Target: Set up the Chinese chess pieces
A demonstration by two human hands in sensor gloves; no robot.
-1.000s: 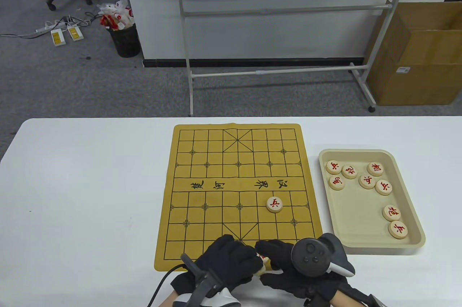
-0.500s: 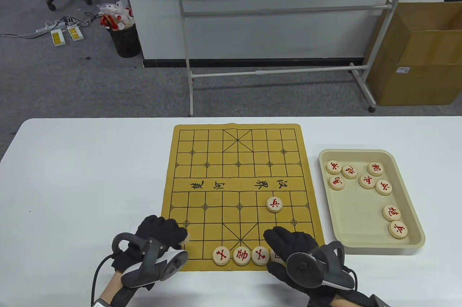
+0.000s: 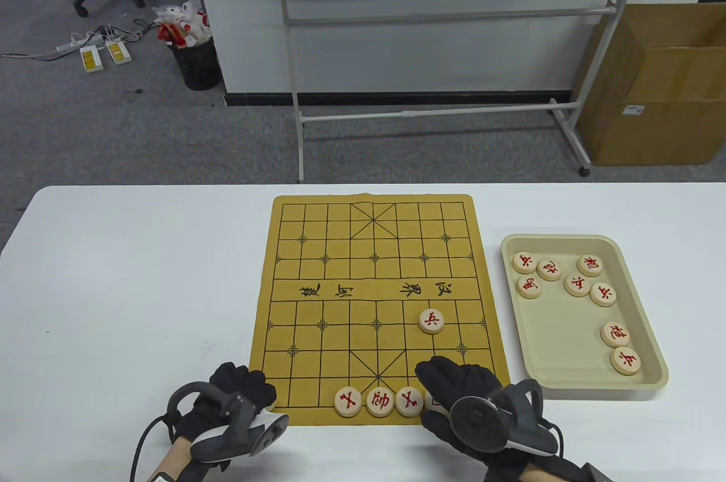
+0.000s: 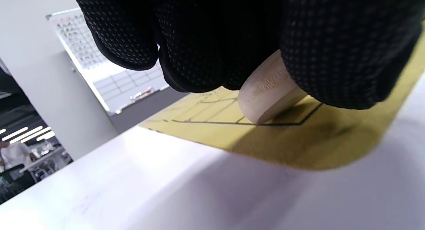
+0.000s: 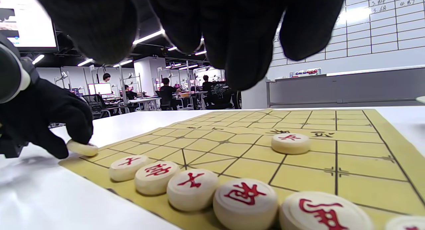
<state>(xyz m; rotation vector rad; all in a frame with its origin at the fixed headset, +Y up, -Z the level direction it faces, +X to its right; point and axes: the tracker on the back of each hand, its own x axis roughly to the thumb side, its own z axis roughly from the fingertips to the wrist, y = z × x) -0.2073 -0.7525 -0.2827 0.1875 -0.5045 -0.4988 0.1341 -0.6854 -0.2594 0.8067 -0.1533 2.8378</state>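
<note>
White table (image 3: 142, 278) bears board (image 3: 374, 278), tray (image 3: 567, 241)

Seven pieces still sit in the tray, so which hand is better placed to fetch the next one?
Likely the right hand: it holds nothing and is beside the tray. The left hand grips a piece at the board's far corner.

- The board (image 3: 374, 306) is lying on the table (image 3: 130, 289), with the tray (image 3: 652, 346) sitting just beside its right edge.
- Eight pieces are lying in the tray.
- One piece (image 3: 431, 321) is sitting alone on the board's near half, right of centre.
- A row of pieces (image 3: 378, 401) is standing along the near edge.
- The left hand (image 3: 238, 397) is resting a piece (image 4: 267, 94) at the board's near left corner.
- The right hand (image 3: 459, 397) is hovering over the row's right end.
</note>
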